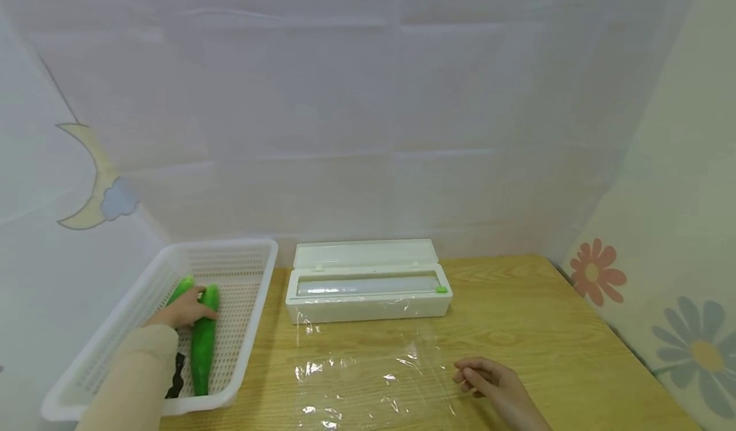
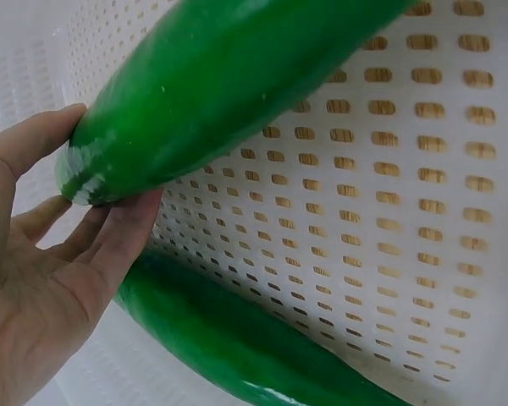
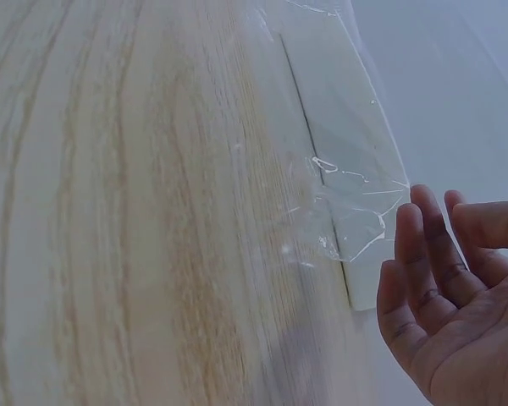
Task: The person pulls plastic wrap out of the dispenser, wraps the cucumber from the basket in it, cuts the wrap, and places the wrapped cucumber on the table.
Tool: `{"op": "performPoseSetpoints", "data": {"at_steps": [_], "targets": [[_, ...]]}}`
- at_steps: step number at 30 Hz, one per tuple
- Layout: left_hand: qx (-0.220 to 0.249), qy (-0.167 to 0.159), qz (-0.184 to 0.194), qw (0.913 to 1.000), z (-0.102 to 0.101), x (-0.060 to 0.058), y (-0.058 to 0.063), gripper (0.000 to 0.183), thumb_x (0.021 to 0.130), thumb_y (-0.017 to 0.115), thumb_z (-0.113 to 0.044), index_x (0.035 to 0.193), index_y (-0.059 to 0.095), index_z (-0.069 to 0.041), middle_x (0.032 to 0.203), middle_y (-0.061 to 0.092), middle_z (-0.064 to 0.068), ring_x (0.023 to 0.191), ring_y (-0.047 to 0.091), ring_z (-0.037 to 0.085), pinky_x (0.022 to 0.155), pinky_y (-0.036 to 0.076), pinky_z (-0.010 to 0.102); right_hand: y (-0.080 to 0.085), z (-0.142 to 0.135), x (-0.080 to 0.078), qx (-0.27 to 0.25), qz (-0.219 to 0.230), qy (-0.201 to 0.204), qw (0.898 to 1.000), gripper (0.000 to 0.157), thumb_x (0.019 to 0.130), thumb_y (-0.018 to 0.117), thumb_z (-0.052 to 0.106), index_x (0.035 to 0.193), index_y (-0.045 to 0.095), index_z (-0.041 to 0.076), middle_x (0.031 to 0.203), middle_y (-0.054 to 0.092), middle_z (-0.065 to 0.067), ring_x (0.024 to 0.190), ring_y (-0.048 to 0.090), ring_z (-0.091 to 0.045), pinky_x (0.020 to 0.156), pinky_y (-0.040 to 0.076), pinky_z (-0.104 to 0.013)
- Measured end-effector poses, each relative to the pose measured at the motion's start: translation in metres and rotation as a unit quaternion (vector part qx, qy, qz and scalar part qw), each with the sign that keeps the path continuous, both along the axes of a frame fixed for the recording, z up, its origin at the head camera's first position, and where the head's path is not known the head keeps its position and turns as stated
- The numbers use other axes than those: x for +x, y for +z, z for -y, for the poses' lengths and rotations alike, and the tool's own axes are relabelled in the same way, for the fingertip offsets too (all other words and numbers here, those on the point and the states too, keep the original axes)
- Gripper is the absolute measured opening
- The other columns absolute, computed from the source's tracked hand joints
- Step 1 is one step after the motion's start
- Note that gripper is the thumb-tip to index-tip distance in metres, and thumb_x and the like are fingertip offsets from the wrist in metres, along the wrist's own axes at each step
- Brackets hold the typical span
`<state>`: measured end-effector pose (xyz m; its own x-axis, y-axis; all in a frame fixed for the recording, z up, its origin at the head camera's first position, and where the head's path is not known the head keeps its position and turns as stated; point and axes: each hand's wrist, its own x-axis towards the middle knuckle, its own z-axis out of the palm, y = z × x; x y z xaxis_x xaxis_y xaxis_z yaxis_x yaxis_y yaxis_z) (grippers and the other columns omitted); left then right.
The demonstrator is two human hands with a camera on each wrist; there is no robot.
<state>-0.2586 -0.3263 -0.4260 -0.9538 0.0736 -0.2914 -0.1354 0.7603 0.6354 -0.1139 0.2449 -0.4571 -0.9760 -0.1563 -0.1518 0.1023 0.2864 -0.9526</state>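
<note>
In the head view, my left hand (image 1: 183, 310) reaches into a white basket (image 1: 267, 290) at the left. Its thumb and fingers grip the far end of a long, glossy green cucumber (image 1: 202, 354). The left wrist view shows that cucumber (image 2: 212, 93) between thumb and fingers, with a second cucumber (image 2: 245, 330) lying beside the hand. My right hand (image 1: 494, 386) hovers over the table at the right, its fingers loosely bent around nothing. Close to it, a sheet of clear plastic wrap (image 1: 374, 380) runs toward me from a white dispenser box (image 1: 368, 310).
The dispenser's lid (image 1: 365, 252) stands raised, with a roll of film (image 1: 368, 286) inside and a green slider (image 1: 441, 289) at its right end. A dark wavy thing (image 1: 177, 377) lies in the basket. The wooden table (image 1: 506, 310) meets a cloth-covered wall behind.
</note>
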Motion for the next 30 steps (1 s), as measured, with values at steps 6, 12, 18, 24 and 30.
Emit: {"op": "performPoseSetpoints", "data": {"at_steps": [6,12,18,24,30], "targets": [[0.004,-0.004,-0.018,0.9998,0.001,-0.003,0.005,0.084,0.085,0.062,-0.013,0.137,0.005,0.020,0.131,0.019,0.047,0.109,0.042,0.056,0.078,0.050,0.051,-0.002,0.001,-0.001,-0.016,-0.005,0.002,1.000,0.044,0.096,0.050,0.026,0.120,0.052,-0.011,0.102,0.064,-0.014,0.088,0.063,-0.020,0.075,0.052,-0.032],[-0.024,-0.005,-0.028,0.9993,-0.005,-0.002,0.016,0.078,0.081,0.060,-0.008,0.137,0.013,0.019,0.129,0.029,0.044,0.101,0.049,0.050,0.069,0.051,0.048,-0.005,0.000,-0.001,-0.003,-0.001,0.009,1.000,0.046,0.097,0.050,0.027,0.120,0.052,-0.012,0.101,0.065,-0.014,0.088,0.063,-0.020,0.074,0.052,-0.031],[-0.052,-0.011,-0.047,0.9975,-0.012,0.003,0.030,0.078,0.076,0.062,-0.007,0.138,0.019,0.016,0.125,0.035,0.043,0.092,0.055,0.043,0.063,0.052,0.046,-0.004,0.000,0.002,-0.001,0.008,0.001,1.000,0.047,0.096,0.051,0.030,0.119,0.052,-0.012,0.101,0.065,-0.012,0.088,0.063,-0.022,0.074,0.052,-0.032],[-0.078,-0.028,-0.078,0.9934,-0.018,0.006,0.046,0.075,0.078,0.061,-0.007,0.137,0.020,0.018,0.131,0.029,0.043,0.101,0.050,0.051,0.067,0.051,0.048,-0.003,0.001,0.002,0.004,0.005,-0.007,1.000,0.047,0.096,0.051,0.030,0.119,0.052,-0.011,0.100,0.065,-0.011,0.087,0.063,-0.023,0.074,0.052,-0.032],[-0.093,-0.039,-0.102,0.9896,-0.029,0.004,0.058,0.070,0.079,0.062,-0.006,0.135,0.028,0.015,0.131,0.034,0.040,0.098,0.053,0.047,0.065,0.051,0.043,-0.002,0.001,0.003,0.020,0.005,-0.019,1.000,0.050,0.094,0.052,0.034,0.118,0.054,-0.009,0.099,0.066,-0.010,0.085,0.063,-0.021,0.072,0.052,-0.032]]}}
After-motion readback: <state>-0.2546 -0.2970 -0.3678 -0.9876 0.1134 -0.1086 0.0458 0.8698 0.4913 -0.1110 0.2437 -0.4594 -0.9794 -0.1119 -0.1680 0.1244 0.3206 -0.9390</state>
